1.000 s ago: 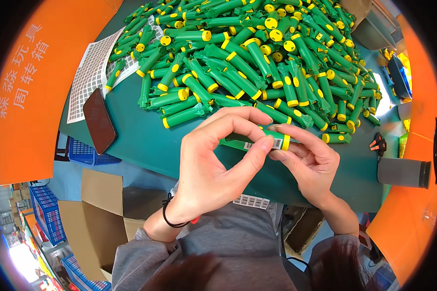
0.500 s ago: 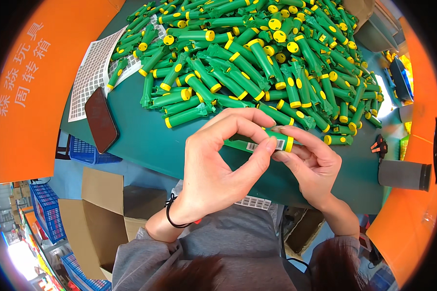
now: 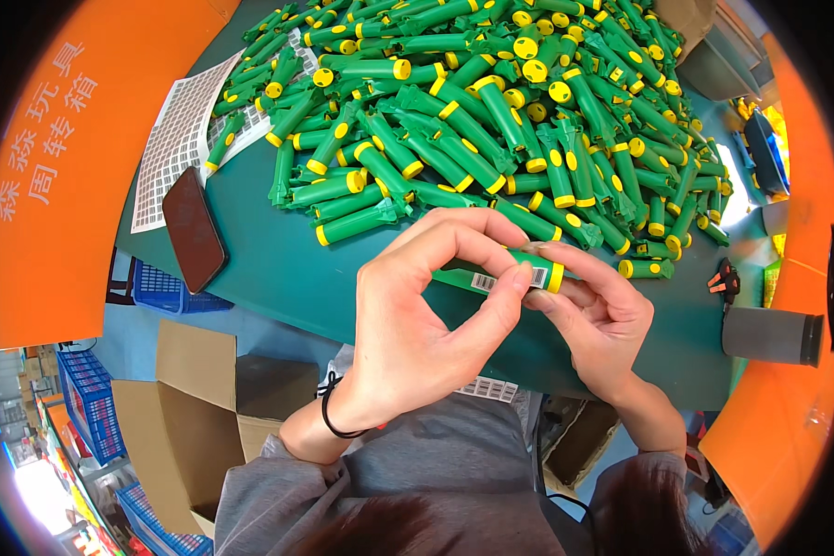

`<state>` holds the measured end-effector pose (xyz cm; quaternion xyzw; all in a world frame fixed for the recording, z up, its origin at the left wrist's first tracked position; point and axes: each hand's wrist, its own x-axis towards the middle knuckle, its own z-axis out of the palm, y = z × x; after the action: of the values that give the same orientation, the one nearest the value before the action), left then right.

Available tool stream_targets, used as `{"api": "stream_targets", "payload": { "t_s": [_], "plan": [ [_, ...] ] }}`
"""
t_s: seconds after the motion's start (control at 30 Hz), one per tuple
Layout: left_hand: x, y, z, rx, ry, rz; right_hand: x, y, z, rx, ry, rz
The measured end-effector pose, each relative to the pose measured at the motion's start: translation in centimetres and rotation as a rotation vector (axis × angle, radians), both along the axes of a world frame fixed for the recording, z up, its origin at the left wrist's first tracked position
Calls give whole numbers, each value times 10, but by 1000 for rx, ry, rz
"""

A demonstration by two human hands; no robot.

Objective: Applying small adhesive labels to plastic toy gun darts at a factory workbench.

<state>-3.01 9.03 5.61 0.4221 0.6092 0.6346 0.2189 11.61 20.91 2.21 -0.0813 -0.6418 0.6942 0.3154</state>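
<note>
Between both hands, above the near edge of the table, is a green plastic tube (image 3: 456, 276) with a yellow end cap. A white barcode sticker (image 3: 483, 283) lies along its side. My left hand (image 3: 394, 324) pinches the tube, its thumb pressing across the middle of the sticker and hiding part of it. My right hand (image 3: 600, 320) grips the capped end with thumb and fingers. The tube's left end is partly hidden behind my left fingers. Just beyond my hands lies a large pile of similar green tubes (image 3: 463, 153) with yellow caps.
Sheets of small stickers (image 3: 171, 157) lie at the table's left, beside a dark phone (image 3: 193, 232). Another sticker sheet (image 3: 491, 388) rests near my lap. At right are a grey cylinder (image 3: 769, 335) and a small black-and-orange object (image 3: 724, 280). Below left stands an open cardboard box (image 3: 195, 366).
Both hands and the tube have shifted very slightly to the right. The grip on the tube and the pile look the same.
</note>
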Motion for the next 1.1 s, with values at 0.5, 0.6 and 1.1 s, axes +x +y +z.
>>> {"api": "stream_targets", "payload": {
  "t_s": [0.5, 0.6, 1.1],
  "plan": [
    [5, 2, 0, 7, 37, 37, 0, -1, 0, -25, 45, -16],
    [6, 2, -1, -4, 50, 42, 3, -1, -2, -4, -25, -56],
    [10, 6, -5, 36, 120, 88, 3, 0, 3, 2, -39, -97]
  ]
}}
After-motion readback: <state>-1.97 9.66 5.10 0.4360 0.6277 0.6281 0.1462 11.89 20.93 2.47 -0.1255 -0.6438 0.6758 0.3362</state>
